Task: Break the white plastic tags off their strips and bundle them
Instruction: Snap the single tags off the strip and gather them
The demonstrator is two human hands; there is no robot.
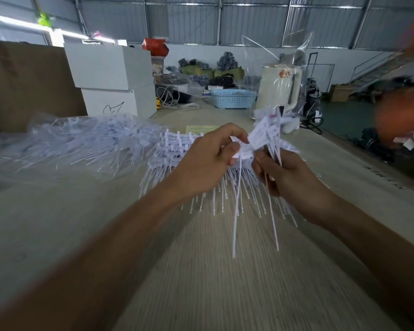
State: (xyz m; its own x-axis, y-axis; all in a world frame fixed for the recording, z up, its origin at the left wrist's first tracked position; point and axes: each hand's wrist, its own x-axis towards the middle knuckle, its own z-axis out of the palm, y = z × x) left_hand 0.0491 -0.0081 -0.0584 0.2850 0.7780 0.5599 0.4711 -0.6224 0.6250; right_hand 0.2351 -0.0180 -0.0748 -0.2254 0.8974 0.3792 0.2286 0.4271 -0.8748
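My left hand (207, 161) and my right hand (282, 174) meet above the table, each closed on white plastic tags. The right hand grips a bundle of loose tags (263, 133) whose flat heads fan upward and whose thin tails (274, 223) hang down. The left hand's thumb and fingers pinch a tag head (240, 149) next to that bundle. Beneath both hands lies a stack of tag strips (175, 149) with tails pointing toward me. A big heap of more tags in clear plastic (81, 142) covers the table's left side.
White boxes (112, 77) and brown cardboard (26, 84) stand at the back left. A blue basket (233, 99), a cream kettle (280, 87) and a clear plastic bag (277, 56) sit behind the hands. Another person in orange (402, 115) is blurred at the right edge.
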